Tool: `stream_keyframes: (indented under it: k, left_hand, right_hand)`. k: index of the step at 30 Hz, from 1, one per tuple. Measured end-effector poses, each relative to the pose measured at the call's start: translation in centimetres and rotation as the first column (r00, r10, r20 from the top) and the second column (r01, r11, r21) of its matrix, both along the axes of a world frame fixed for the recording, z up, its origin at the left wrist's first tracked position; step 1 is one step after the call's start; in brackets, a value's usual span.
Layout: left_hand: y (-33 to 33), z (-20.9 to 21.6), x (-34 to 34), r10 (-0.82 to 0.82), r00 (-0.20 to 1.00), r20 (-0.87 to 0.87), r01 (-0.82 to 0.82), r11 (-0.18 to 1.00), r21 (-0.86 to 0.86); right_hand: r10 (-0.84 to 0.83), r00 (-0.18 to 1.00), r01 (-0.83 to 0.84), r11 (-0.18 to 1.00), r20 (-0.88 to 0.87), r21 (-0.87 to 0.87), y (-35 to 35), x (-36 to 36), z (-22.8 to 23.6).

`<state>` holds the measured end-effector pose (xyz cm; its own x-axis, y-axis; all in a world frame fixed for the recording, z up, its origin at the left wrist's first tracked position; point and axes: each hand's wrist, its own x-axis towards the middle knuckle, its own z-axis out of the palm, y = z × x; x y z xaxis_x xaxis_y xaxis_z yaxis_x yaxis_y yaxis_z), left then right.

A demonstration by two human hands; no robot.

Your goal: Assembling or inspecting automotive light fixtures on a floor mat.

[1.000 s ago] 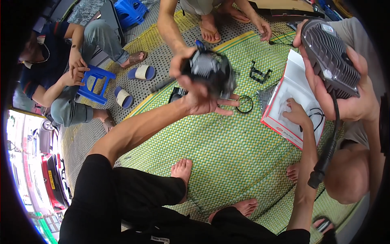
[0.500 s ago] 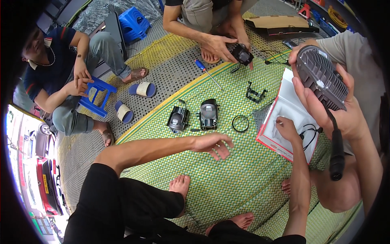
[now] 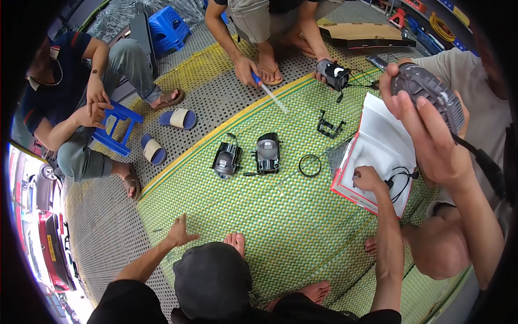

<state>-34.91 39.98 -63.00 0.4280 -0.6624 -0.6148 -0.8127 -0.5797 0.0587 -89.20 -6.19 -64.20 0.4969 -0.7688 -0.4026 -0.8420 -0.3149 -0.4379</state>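
My left hand [image 3: 181,232] hovers over the near left of the woven mat, fingers spread and nothing in it. To the right, my right hand [image 3: 368,179] has its fingers curled down inside a white-lined box [image 3: 386,123] with red edges; whatever the fingertips hold is hidden. A black cable [image 3: 399,186] lies in the box beside that hand. Two black lamps [image 3: 225,158] with bracket parts rest on the mat ahead. Between them and the box lies a thin black ring [image 3: 309,166], and farther off a black metal bracket [image 3: 330,125].
At the right, another person's hand holds up a large finned lamp [image 3: 426,94] with a cable. Across the mat, a crouching person has a screwdriver [image 3: 256,79] and a small lamp [image 3: 333,74]. Someone sits at the left near slippers [image 3: 179,119]. A dark rounded shape [image 3: 213,281] covers my lap.
My left hand has drawn back toward me and to the left. My right hand stays in the box. The crouching person has picked up the screwdriver and turned the small lamp.
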Motion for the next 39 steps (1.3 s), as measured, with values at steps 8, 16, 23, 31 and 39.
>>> stream_keyframes:
  k: [8,16,23,31,39]
  left_hand:
    - [11.7,-10.7,-4.9,0.326,0.945,0.04,-0.325,0.912,0.25]
    - [10.6,-9.3,-6.0,0.315,0.946,0.068,-0.323,0.927,0.191]
    - [9.3,-8.2,-6.8,0.401,0.916,0.036,-0.4,0.898,0.184]
    - [8.8,-7.2,-7.8,0.488,0.873,0.022,-0.488,0.87,0.067]
    - [8.1,-4.7,-8.2,0.477,0.875,0.083,-0.48,0.877,0.023]
  right_hand:
    - [0.143,0.979,-0.142,0.99,0.143,-0.018,1.9,0.2,4.6]
    - [0.191,0.963,-0.185,0.982,-0.19,0.046,5.0,3.9,1.7]
    - [0.054,0.995,-0.059,0.997,-0.084,-0.055,7.1,4.2,0.8]
    - [0.019,0.999,-0.022,0.994,-0.03,-0.108,7.4,4.5,1.1]
    - [-0.053,0.978,0.034,0.994,-0.199,-0.101,6.9,3.6,0.2]
